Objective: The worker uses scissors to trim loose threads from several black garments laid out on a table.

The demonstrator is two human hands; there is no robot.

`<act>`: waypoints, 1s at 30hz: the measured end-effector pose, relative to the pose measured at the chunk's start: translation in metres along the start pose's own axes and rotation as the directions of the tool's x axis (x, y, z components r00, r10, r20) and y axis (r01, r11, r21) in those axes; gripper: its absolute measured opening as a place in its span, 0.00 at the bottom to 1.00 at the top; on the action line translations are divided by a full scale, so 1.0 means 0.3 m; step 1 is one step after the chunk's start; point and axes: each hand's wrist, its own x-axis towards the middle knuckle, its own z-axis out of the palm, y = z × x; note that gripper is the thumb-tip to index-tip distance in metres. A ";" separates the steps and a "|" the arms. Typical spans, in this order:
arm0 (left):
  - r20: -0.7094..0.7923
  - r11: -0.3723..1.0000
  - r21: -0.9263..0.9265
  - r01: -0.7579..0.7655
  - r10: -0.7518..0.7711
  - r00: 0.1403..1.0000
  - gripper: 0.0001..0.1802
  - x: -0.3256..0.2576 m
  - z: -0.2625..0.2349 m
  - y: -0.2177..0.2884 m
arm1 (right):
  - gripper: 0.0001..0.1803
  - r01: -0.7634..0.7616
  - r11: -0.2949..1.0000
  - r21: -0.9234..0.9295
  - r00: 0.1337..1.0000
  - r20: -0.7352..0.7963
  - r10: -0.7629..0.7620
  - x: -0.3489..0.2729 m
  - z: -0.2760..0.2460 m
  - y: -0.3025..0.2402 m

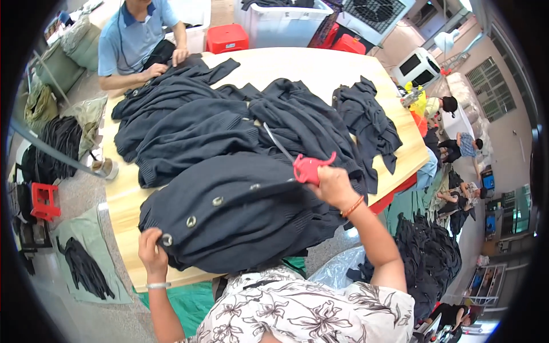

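Observation:
A dark navy knit cardigan (229,214) lies across the near side of the table, with several shiny round buttons along its front band. My left hand (153,251) pinches the garment's lower left edge, beside one of the buttons. In my right hand (334,188) are red-handled scissors (309,168), their long metal blades aimed up and to the left over the cloth. The right hand is at the other end of the button band; whether it also holds cloth I cannot tell. More dark knit garments (194,128) are heaped just beyond.
The pale wood table (123,211) bears another dark garment (369,117) at its right. Across it, a co-worker (137,46) handles dark cloth. Red stools (227,38) and a white bin (280,26) stand behind. A dark garment pile (429,257) is on the right floor.

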 end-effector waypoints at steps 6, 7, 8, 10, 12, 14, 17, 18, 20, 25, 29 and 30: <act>-0.117 0.999 -0.025 0.038 -0.041 0.992 0.20 0.041 -0.058 0.103 | 0.15 -0.117 0.979 0.168 0.990 -0.056 0.128 -0.094 -0.127 0.028; -0.125 1.000 -0.027 0.011 -0.014 0.992 0.20 0.045 -0.057 0.113 | 0.15 -0.115 0.978 0.172 0.992 -0.033 0.122 -0.108 -0.154 0.039; -0.071 0.997 -0.062 0.055 -0.060 0.996 0.20 0.029 -0.057 0.122 | 0.18 -0.084 0.993 0.086 0.996 0.039 0.081 -0.121 -0.187 0.036; 0.107 0.995 -0.034 0.089 -0.085 0.991 0.20 -0.009 -0.035 0.119 | 0.18 -0.086 0.995 0.057 0.985 0.157 0.076 -0.164 -0.148 0.045; 0.271 0.998 0.047 0.041 -0.053 0.961 0.20 -0.036 -0.006 0.160 | 0.11 -0.151 0.981 -0.125 0.958 0.227 0.177 -0.247 -0.087 0.057; 0.314 0.992 0.021 0.125 -0.125 0.941 0.24 -0.068 0.014 0.216 | 0.03 -0.174 0.910 -0.377 0.900 0.314 0.302 -0.307 -0.051 0.046; 0.279 0.989 -0.033 0.147 -0.132 0.951 0.28 -0.098 0.031 0.225 | 0.06 -0.257 0.900 -0.352 0.938 0.134 0.320 -0.323 -0.033 0.024; 0.254 0.986 -0.057 0.157 -0.137 0.958 0.28 -0.103 0.041 0.229 | 0.07 -0.261 0.916 -0.306 0.954 0.063 0.293 -0.321 -0.038 0.014; 0.226 0.988 -0.051 0.148 -0.133 0.965 0.27 -0.089 0.043 0.265 | 0.12 -0.236 0.971 0.029 0.965 -0.110 0.238 -0.310 -0.067 -0.016; 0.164 0.968 -0.053 0.244 -0.232 0.959 0.21 -0.118 0.088 0.226 | 0.19 -0.040 0.935 0.352 0.999 0.013 0.038 -0.251 -0.127 -0.114; 0.174 0.983 -0.055 0.173 -0.161 0.972 0.16 -0.081 0.082 0.219 | 0.18 0.214 0.916 0.339 0.950 0.145 -0.276 -0.205 -0.163 -0.164; 0.182 0.981 -0.086 0.172 -0.154 0.971 0.14 -0.072 0.086 0.225 | 0.18 0.165 0.898 0.408 0.937 0.218 -0.272 -0.208 -0.166 -0.182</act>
